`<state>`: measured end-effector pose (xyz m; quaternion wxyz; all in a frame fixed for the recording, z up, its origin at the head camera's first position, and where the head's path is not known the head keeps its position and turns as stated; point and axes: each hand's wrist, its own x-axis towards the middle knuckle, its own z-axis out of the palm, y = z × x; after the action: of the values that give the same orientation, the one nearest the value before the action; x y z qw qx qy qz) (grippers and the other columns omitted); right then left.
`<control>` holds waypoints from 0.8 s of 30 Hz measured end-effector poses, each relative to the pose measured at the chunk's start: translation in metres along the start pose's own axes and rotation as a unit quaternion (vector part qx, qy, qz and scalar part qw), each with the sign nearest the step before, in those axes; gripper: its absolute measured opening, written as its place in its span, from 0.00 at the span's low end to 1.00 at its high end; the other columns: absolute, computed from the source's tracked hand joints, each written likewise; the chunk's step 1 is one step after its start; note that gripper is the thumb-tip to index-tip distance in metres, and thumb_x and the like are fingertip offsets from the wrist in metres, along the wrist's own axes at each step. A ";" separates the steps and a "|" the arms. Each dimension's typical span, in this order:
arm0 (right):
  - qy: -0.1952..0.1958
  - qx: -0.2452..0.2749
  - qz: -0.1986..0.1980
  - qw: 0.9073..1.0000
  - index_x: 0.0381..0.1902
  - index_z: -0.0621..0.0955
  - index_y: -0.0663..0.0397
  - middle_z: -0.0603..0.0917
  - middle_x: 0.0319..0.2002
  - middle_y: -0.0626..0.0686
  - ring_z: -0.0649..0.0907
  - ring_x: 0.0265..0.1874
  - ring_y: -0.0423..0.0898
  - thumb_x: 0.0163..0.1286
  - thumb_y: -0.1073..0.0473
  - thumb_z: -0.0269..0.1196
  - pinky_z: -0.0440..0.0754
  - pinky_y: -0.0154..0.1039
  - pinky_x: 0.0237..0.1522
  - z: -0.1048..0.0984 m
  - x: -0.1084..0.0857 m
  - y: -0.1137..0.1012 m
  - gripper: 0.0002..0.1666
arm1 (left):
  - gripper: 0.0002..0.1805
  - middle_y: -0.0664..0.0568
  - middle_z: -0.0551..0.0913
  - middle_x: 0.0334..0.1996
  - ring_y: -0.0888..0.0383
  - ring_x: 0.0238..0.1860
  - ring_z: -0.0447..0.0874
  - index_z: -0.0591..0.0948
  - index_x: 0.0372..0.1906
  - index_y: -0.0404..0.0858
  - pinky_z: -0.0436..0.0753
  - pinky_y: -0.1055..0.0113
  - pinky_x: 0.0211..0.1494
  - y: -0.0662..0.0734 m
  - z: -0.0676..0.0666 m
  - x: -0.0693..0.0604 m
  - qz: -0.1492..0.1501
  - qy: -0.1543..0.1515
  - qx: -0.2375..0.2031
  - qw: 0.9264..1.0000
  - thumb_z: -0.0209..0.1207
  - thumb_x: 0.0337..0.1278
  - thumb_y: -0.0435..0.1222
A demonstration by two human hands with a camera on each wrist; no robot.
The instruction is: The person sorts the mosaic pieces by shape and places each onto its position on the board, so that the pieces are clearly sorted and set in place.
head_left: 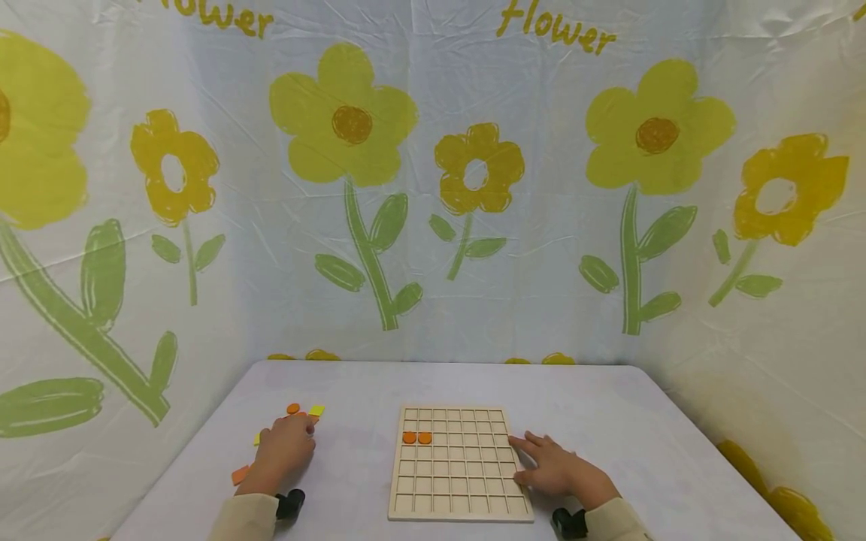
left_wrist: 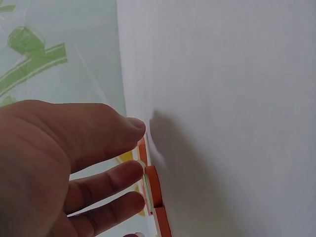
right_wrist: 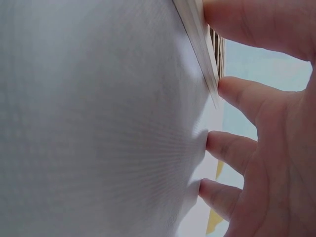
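Observation:
My left hand is among loose orange and yellow pieces left of the board. In the left wrist view, its thumb and lightly bent fingers come close to orange pieces lying on the table; no piece is plainly held. A pale wooden grid board lies flat at the centre, with two orange round pieces side by side near its left edge. At the board's right edge, my right hand has its fingers spread. Thumb and index touch the rim, and other fingertips press the tabletop.
Near the left hand lie a round orange piece, a yellow square piece and another orange piece. A white cloth covers the table. A flower-print curtain stands behind and along both sides.

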<state>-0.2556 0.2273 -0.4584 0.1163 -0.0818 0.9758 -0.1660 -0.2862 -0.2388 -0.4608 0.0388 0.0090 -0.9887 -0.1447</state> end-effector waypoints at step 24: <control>0.005 0.000 -0.009 1.000 0.71 0.67 0.43 0.66 0.71 0.60 0.61 0.69 0.72 0.60 0.38 0.62 0.54 0.80 0.57 0.002 0.001 0.002 0.42 | 0.05 0.49 0.82 0.29 0.48 0.35 0.77 0.81 0.35 0.37 0.73 0.49 0.40 -0.021 -0.003 0.003 -0.011 0.002 0.013 1.000 0.62 0.52 0.33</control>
<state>-0.2568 0.2287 -0.4609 0.1096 -0.0895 0.9757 -0.1672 -0.2888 -0.2600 -0.4639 0.0390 0.0203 -0.9902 -0.1327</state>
